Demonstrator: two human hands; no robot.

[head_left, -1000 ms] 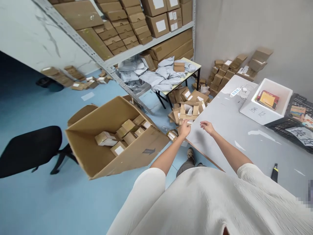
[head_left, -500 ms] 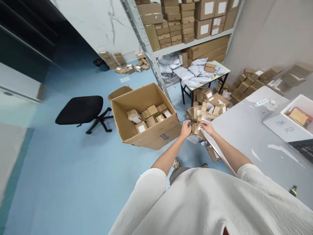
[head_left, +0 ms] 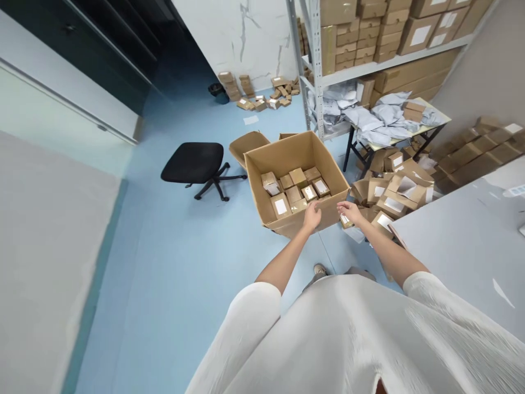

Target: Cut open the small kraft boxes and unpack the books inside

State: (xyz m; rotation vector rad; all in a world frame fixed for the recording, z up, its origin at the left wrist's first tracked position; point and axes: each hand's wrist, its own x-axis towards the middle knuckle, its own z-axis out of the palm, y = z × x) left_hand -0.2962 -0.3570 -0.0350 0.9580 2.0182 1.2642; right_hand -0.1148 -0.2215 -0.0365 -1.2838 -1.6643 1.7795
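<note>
A large open cardboard box (head_left: 295,148) stands on the blue floor in front of me and holds several small brown boxes, some with white labels. My left hand (head_left: 312,216) is at the box's near wall, its fingers loosely bent and nothing visible in them; whether it touches the wall cannot be made out. Near the box's right corner, my right hand (head_left: 349,211) has its thumb and fingers slightly apart, with nothing seen between them. Just below that hand lies a small labelled box (head_left: 345,221).
Loose cartons (head_left: 400,194) lie right of the big box, beside a grey table (head_left: 463,230). Behind are a small table (head_left: 435,112) with grey parcels and a metal shelf (head_left: 315,65). A black chair (head_left: 192,162) stands left, a bin (head_left: 219,94) farther back.
The view has turned left, so the room and the big box sit farther right in the picture. My hands are now nearer the big box's front wall and right corner.
</note>
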